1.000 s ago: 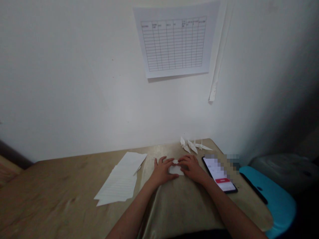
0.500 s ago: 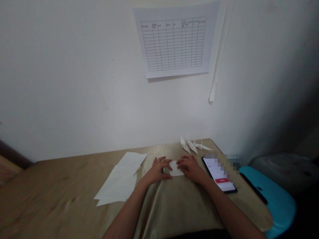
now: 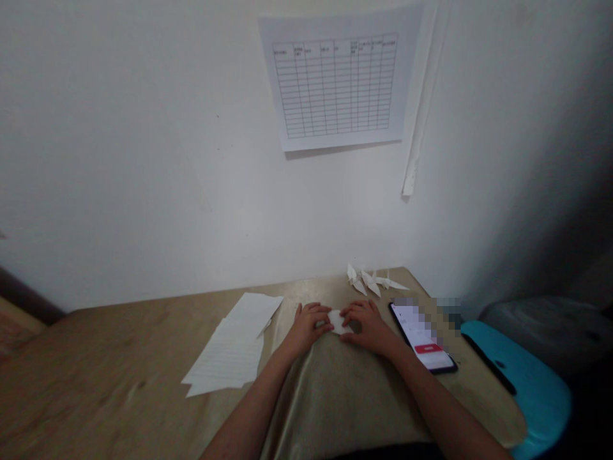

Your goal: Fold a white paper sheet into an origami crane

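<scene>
A small piece of white paper [image 3: 337, 322] lies on the tabletop between my two hands. My left hand [image 3: 310, 324] grips its left side, thumb at the near edge and fingers on the far part. On the right side, my right hand [image 3: 364, 324] holds it in the same way, with thumb and fingertips closed on it. The fingers cover both side edges, so the fold lines cannot be made out. Beyond my right hand, several folded paper cranes [image 3: 371, 281] lie in a cluster near the wall.
Loose sheets of lined paper [image 3: 232, 348] lie left of my hands. A phone [image 3: 424, 338] with a lit screen rests by my right forearm. The brown-covered table [image 3: 119, 358] meets a wall bearing a printed chart [image 3: 335, 89]. A turquoise chair [image 3: 522, 383] stands at the right.
Both thumbs have come in against the paper, and the hands are slightly closer together. Less of the paper shows between them. Sheets, cranes and phone stay put.
</scene>
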Demonstrator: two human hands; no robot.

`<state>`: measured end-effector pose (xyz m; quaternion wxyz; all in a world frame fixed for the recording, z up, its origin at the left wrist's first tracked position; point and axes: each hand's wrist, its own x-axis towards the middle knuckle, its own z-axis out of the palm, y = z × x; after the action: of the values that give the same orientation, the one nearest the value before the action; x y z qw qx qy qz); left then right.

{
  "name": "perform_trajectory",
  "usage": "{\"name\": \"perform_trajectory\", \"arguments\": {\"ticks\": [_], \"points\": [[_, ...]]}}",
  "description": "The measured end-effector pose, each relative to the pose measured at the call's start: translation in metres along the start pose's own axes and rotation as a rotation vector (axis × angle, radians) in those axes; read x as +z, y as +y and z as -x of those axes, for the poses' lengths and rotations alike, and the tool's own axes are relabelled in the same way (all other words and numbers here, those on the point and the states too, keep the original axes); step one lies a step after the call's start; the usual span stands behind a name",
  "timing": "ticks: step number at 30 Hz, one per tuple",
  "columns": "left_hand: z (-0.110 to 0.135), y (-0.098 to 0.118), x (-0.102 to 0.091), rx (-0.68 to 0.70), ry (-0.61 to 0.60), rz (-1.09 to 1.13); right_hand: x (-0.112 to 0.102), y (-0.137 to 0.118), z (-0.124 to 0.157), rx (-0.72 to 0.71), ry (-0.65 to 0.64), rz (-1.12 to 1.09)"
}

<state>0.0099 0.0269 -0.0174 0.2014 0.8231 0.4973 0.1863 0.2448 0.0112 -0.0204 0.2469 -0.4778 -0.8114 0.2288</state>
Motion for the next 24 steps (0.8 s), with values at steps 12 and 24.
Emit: {"name": "perform_trajectory", "arguments": {"ticks": [12, 24], "points": [[0.001, -0.001, 0.000, -0.036, 0.010, 0.051, 0.000, -0.009, 0.000, 0.049, -0.003, 0.012], [-0.005, 0.009, 0.005, -0.101, 0.114, 0.064, 0.004, -0.009, 0.001, 0.063, -0.037, 0.101]]}}
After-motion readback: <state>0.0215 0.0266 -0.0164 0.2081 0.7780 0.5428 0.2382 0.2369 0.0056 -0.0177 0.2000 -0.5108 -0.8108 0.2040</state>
